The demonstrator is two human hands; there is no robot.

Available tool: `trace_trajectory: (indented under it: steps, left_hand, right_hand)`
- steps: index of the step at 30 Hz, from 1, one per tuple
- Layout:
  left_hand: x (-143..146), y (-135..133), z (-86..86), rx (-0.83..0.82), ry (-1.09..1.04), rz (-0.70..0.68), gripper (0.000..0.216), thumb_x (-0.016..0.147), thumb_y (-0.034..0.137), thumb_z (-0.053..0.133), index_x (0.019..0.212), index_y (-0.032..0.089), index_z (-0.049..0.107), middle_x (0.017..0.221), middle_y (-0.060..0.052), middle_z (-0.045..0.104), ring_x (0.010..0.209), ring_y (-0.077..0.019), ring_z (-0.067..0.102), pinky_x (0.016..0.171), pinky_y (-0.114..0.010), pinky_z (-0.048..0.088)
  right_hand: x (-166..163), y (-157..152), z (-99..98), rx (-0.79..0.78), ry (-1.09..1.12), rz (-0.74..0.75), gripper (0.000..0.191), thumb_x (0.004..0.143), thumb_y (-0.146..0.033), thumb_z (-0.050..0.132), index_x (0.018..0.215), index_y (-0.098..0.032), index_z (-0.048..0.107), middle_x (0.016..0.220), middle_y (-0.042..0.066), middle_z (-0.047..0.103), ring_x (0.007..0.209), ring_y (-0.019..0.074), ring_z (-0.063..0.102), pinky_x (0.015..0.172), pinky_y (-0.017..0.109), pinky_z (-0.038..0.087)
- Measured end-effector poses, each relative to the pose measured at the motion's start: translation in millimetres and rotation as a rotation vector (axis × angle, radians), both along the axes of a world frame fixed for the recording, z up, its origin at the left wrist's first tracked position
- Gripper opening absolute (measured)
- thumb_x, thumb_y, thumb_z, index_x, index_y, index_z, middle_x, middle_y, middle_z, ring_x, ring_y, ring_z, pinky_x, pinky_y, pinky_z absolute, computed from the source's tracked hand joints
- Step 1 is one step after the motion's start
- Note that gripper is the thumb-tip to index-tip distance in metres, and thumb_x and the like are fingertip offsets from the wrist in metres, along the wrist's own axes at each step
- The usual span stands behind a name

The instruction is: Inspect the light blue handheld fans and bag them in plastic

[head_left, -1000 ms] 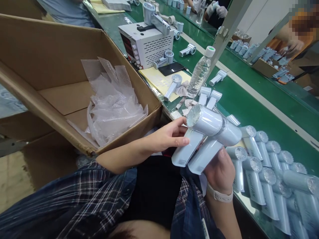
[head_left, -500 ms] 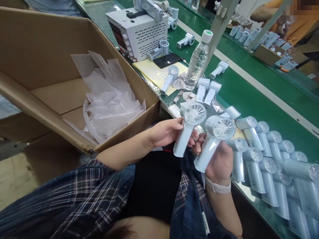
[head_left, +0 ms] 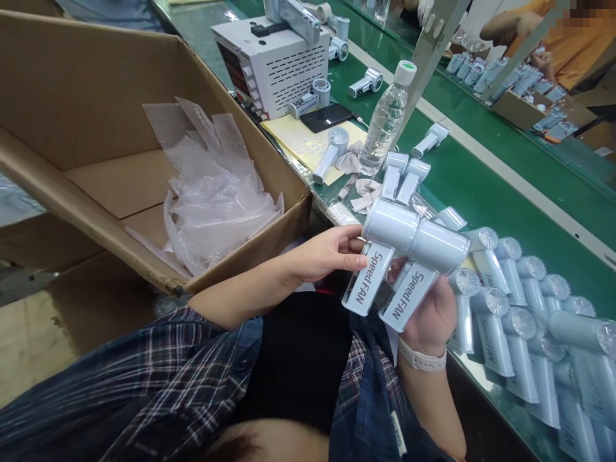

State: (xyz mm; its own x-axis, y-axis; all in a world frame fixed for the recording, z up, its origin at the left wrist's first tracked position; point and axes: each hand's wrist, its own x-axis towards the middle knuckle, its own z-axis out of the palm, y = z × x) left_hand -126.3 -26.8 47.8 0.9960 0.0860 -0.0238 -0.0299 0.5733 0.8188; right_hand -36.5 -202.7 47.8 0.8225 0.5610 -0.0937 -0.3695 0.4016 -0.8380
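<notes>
Two light-blue handheld fans are held up in front of me, side by side, with "Speed FAN" lettering on their handles. My left hand (head_left: 337,251) is closed around the handle of the left fan (head_left: 369,282), thumb on its front. The handle of the right fan (head_left: 409,295) rests in my right hand (head_left: 433,314), whose fingers are partly hidden behind it. The heads of both fans point sideways and appear to touch end to end. Just to the right, several more fans (head_left: 522,321) stand in rows at the table's edge.
An open cardboard box (head_left: 110,83) holding bubble-wrap bags (head_left: 216,199) stands at left. Beyond are a white power supply (head_left: 289,70), a phone (head_left: 327,118), a water bottle (head_left: 384,122) and loose fans on the green table (head_left: 481,173). A person in orange (head_left: 577,51) works across.
Both fans have turned in my hands: their round grilles faced me before, and now the lettered sides and the barrel sides of the heads show. The heads have come together.
</notes>
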Motion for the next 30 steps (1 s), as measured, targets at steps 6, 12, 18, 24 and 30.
trace_trajectory:
  steps: [6, 12, 18, 24, 30]
  left_hand:
    - [0, 3, -3.5, 0.009, 0.012, 0.004, 0.061, 0.072, 0.039, 0.091, 0.119, 0.013, 0.063, 0.104, -0.013, 0.077, 0.090, -0.0242, 0.075, 0.079, -0.033, 0.060]
    - [1, 5, -4.5, 0.012, 0.063, 0.009, 0.070, 0.069, 0.045, 0.092, 0.124, 0.013, 0.061, 0.104, -0.013, 0.077, 0.090, -0.0238, 0.075, 0.076, -0.031, 0.058]
    - [2, 5, -6.3, 0.014, 0.125, 0.022, 0.075, 0.066, 0.046, 0.094, 0.125, 0.013, 0.062, 0.106, -0.012, 0.076, 0.093, -0.0231, 0.074, 0.072, -0.027, 0.057]
    - [3, 6, -6.2, 0.013, 0.119, 0.020, 0.072, 0.067, 0.045, 0.093, 0.124, 0.014, 0.062, 0.110, -0.013, 0.076, 0.090, -0.0216, 0.074, 0.071, -0.027, 0.057]
    - [0, 6, -5.9, -0.011, 0.048, 0.005, 0.067, 0.068, 0.042, 0.093, 0.121, 0.014, 0.064, 0.101, -0.011, 0.077, 0.088, -0.0226, 0.075, 0.071, -0.028, 0.059]
  right_hand:
    - [-2, 0, 1.6, 0.008, 0.037, -0.028, 0.033, 0.088, -0.049, 0.070, 0.113, -0.029, 0.066, 0.098, 0.002, 0.070, 0.082, 0.0207, 0.065, 0.073, 0.038, 0.056]
    - [-5, 3, 7.4, -0.013, -0.015, -0.075, 0.035, 0.088, -0.046, 0.073, 0.119, -0.032, 0.064, 0.095, 0.000, 0.069, 0.081, 0.0196, 0.065, 0.072, 0.036, 0.056]
    - [-8, 3, 9.2, -0.057, -0.045, -0.136, 0.044, 0.086, -0.044, 0.076, 0.126, -0.034, 0.063, 0.112, 0.000, 0.069, 0.082, 0.0171, 0.066, 0.069, 0.032, 0.058]
    - [-7, 3, 4.2, -0.061, -0.068, -0.164, 0.042, 0.086, -0.042, 0.077, 0.125, -0.032, 0.063, 0.112, 0.001, 0.071, 0.086, 0.0175, 0.068, 0.077, 0.034, 0.059]
    - [-5, 5, 2.7, -0.036, 0.002, -0.066, 0.035, 0.090, -0.045, 0.070, 0.119, -0.026, 0.066, 0.095, 0.004, 0.076, 0.079, 0.0202, 0.072, 0.067, 0.035, 0.060]
